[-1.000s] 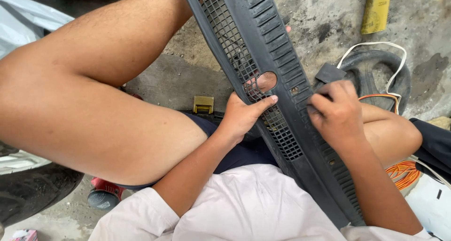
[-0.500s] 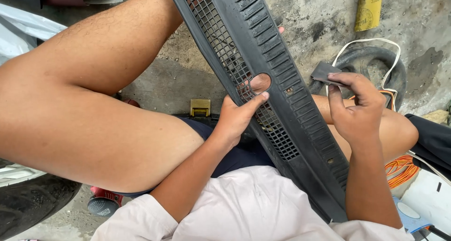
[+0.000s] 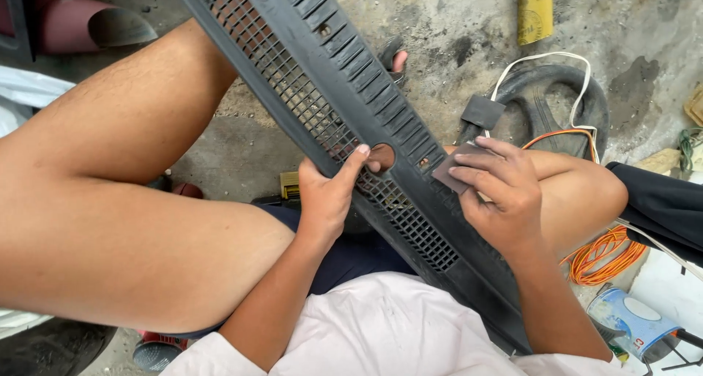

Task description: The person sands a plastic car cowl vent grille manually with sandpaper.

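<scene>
Item: long black grille panel [image 3: 344, 105] slanting across our lap, our left hand [image 3: 326, 196] clamped on its near edge, right hand [image 3: 505, 193] fingers pressing a small sanding sheet [image 3: 450, 169] flat; risk: uneven pressure likely gouges plastic.

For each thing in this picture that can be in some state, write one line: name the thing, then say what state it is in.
Black grille panel: resting tilted across the lap, gripped at its round hole.
Left hand: closed on the panel edge, a finger at the hole.
Right hand: fingers pressing a dark abrasive sheet flat on the panel.
Orange cable: coiled on the ground.
Yellow roll: lying on concrete.
</scene>
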